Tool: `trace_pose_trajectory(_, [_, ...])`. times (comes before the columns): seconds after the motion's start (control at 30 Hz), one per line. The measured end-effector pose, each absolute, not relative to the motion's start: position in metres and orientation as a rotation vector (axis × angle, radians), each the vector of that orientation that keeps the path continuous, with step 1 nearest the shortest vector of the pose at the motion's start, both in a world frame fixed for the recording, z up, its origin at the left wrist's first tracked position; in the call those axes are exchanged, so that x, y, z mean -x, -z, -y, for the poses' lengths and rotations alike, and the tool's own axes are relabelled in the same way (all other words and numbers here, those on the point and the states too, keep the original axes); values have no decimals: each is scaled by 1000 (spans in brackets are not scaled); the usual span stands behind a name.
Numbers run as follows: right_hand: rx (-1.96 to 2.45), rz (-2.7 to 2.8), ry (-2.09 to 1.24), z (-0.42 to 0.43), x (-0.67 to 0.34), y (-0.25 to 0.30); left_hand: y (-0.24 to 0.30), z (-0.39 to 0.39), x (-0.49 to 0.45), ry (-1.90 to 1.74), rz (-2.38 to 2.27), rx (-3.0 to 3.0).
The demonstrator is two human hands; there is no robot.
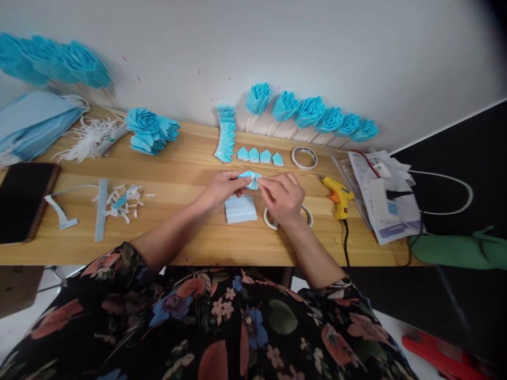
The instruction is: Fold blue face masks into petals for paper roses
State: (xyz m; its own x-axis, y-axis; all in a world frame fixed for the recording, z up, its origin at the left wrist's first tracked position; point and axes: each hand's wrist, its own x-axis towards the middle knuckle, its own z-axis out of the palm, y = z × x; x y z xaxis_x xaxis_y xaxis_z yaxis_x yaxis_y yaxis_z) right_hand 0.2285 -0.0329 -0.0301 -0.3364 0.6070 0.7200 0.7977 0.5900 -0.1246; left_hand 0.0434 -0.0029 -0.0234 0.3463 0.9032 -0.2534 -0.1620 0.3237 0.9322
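Note:
Between my two hands is a small folded blue piece of fabric (249,175), with a white spot near its middle. My left hand (224,189) pinches its left side between thumb and fingers. My right hand (283,194) is closed at its right edge, fingertips pressed together there. Just below lies a flat light-blue rectangle of fabric (241,209). Under my right wrist a roll of tape (308,216) is partly hidden. Beyond my hands lie several small folded blue petals (254,154) in a row, beside a stacked strip of blue petals (226,134).
Several blue fabric roses (285,106) on sticks lean against the wall. A yellow glue gun (337,196) and another tape roll (304,158) are to the right. At left are face masks (39,124), a bunch of roses (146,130), white scraps (125,203) and a phone (26,200).

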Motion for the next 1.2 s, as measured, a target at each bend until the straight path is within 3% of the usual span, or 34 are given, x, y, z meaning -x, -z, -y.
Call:
trace_pose_trajectory(0.53, [1088, 2138, 110, 32, -227, 28, 31, -1, -43, -887, -883, -860])
trace_pose_trajectory(0.9, [1249, 1719, -749, 31, -233, 31, 27, 0, -43, -830, -1015, -1293])
trace_pose_trajectory(1.2, [1158, 1531, -943, 29, -227, 39, 28, 2, -46, -847, -892, -1326])
